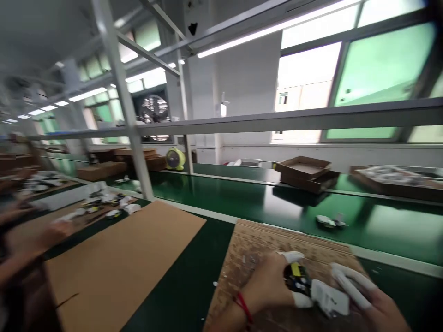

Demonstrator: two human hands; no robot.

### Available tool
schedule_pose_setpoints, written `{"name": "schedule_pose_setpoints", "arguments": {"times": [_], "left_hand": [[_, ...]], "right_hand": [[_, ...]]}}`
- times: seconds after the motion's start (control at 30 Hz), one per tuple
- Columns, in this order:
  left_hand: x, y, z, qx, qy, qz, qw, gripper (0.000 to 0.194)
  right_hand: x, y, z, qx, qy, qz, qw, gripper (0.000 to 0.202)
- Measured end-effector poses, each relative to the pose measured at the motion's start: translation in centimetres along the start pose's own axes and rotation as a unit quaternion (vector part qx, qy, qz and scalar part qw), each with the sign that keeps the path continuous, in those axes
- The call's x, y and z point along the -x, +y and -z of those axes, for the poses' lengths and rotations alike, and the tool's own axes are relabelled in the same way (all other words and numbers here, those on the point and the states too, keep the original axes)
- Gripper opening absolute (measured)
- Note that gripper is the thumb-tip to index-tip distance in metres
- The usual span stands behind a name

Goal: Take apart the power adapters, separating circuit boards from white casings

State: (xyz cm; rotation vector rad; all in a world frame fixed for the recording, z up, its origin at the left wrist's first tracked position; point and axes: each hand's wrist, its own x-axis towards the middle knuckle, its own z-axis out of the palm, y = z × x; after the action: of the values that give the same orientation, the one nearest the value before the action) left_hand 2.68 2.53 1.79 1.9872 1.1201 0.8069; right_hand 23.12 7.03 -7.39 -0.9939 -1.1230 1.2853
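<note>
My left hand [272,282], with white finger covers and a red cord at the wrist, grips a small black and yellow assembly [296,277] between thumb and fingers. A white plastic part [330,299] extends from the right side of that assembly. Just right of this part is my right hand [372,297], its white-covered fingers stretched out and apart. Whether a fingertip touches the white part cannot be made out. Both hands are above a worn, stained brown board [252,240] on the bench.
A small white and dark piece [330,222] lies on the green belt [221,191] ahead. Cardboard trays [304,170] stand beyond it. To the left are a plain brown sheet [128,258], a co-worker's hand [57,233] and several parts. A metal post [126,101] rises there.
</note>
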Motion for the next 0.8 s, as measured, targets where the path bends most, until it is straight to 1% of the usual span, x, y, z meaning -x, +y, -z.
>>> {"name": "schedule_pose_setpoints", "arguments": {"times": [0.03, 0.07, 0.13, 0.2, 0.27, 0.3, 0.37, 0.5, 0.57, 0.63, 0.67, 0.73, 0.8], "left_hand": [[-0.1, -0.1, -0.1, -0.007, -0.012, -0.021, 1.0, 0.08], [-0.1, -0.1, -0.1, 0.0, -0.027, -0.024, 0.999, 0.084], [0.0, 0.3, -0.1, 0.053, -0.062, -0.015, 0.997, 0.09], [0.1, 0.9, 0.1, 0.099, -0.099, -0.025, 0.99, 0.09], [0.2, 1.6, 0.4, 0.154, -0.127, -0.048, 0.979, 0.092], [0.3, 1.8, 0.6, 0.176, -0.14, -0.052, 0.973, 0.091], [0.4, 1.7, 0.8, 0.165, -0.151, -0.039, 0.974, 0.094], [0.6, 0.7, 0.8, 0.088, -0.135, 0.014, 0.987, 0.102], [0.7, 0.3, 0.6, 0.099, -0.141, 0.015, 0.985, 0.105], [0.7, 0.3, 0.4, 0.139, -0.147, 0.008, 0.979, 0.109], [0.7, 0.4, 0.2, 0.168, -0.148, 0.008, 0.974, 0.112], [0.7, 0.5, -0.2, 0.242, -0.152, 0.01, 0.958, 0.119], [0.7, 0.5, -0.7, 0.317, -0.16, 0.011, 0.935, 0.126]], "right_hand": [[1.0, -1.4, 1.2, 0.01, 0.044, -0.009, 0.999, 0.032], [1.9, -2.6, 1.7, -0.004, 0.043, -0.027, 0.999, 0.034], [3.2, -4.4, 1.1, -0.046, 0.024, 0.007, 0.999, 0.028], [3.7, -5.0, -0.4, -0.086, -0.043, 0.038, 0.995, 0.021], [3.8, -5.1, -1.5, -0.116, -0.136, 0.033, 0.983, 0.024], [3.9, -5.1, -1.8, -0.126, -0.172, 0.029, 0.977, 0.026], [4.0, -5.2, -2.2, -0.124, -0.227, 0.03, 0.965, 0.03], [4.7, -6.1, -2.1, -0.053, -0.286, 0.068, 0.954, 0.031], [5.0, -6.4, -2.3, -0.046, -0.292, 0.07, 0.953, 0.035], [5.2, -6.2, -2.8, -0.06, -0.286, 0.063, 0.954, 0.036], [5.2, -6.0, -3.2, -0.061, -0.282, 0.064, 0.955, 0.033], [5.3, -5.6, -3.9, -0.051, -0.271, 0.089, 0.957, 0.024], [5.4, -5.8, -3.6, -0.031, -0.252, 0.133, 0.958, 0.021]]}}
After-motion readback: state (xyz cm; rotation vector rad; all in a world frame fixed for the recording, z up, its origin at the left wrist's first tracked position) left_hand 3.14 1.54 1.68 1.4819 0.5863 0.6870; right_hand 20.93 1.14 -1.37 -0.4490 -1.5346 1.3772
